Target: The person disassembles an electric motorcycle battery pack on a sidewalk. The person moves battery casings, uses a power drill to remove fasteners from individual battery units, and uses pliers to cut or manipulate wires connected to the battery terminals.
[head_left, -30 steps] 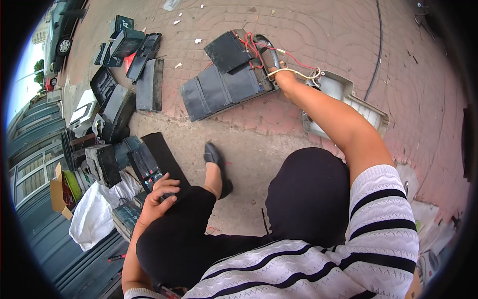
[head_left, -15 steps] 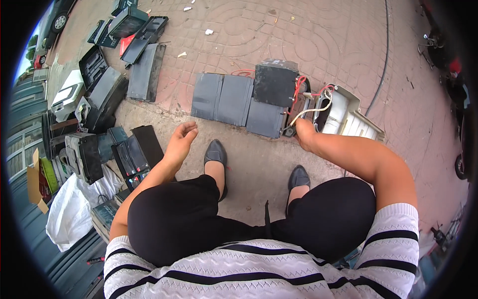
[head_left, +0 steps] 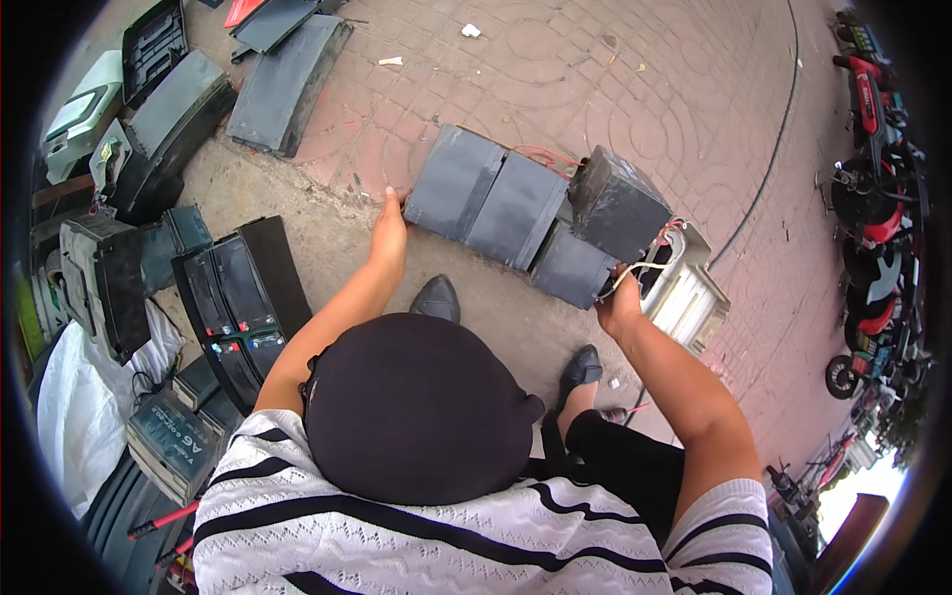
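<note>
A row of dark grey block-shaped batteries (head_left: pixel 516 215) lies on the pavement in front of me. My left hand (head_left: pixel 391 234) is upright at the row's left end, fingers stretched and lying along that side. At the other end, my right hand (head_left: pixel 621 303) grips the near corner of the rightmost battery (head_left: pixel 573 266); some of its fingers are hidden. Behind that battery, a black battery (head_left: pixel 621 203) sits turned and tilted. Red wires and a white cable (head_left: pixel 647 266) run beside my right hand to an off-white plastic casing (head_left: pixel 691 304).
To the left stand a black case holding several batteries (head_left: pixel 233 288), more dark casings (head_left: pixel 178 124) and a white sack (head_left: pixel 84 397). A black cable (head_left: pixel 759 188) crosses the paving at right. Parked two-wheelers (head_left: pixel 873 228) line the far right.
My left hand has moved forward to the row's left end. The black battery has turned and tilted, and the rightmost battery sits apart from its neighbour. The view has shifted.
</note>
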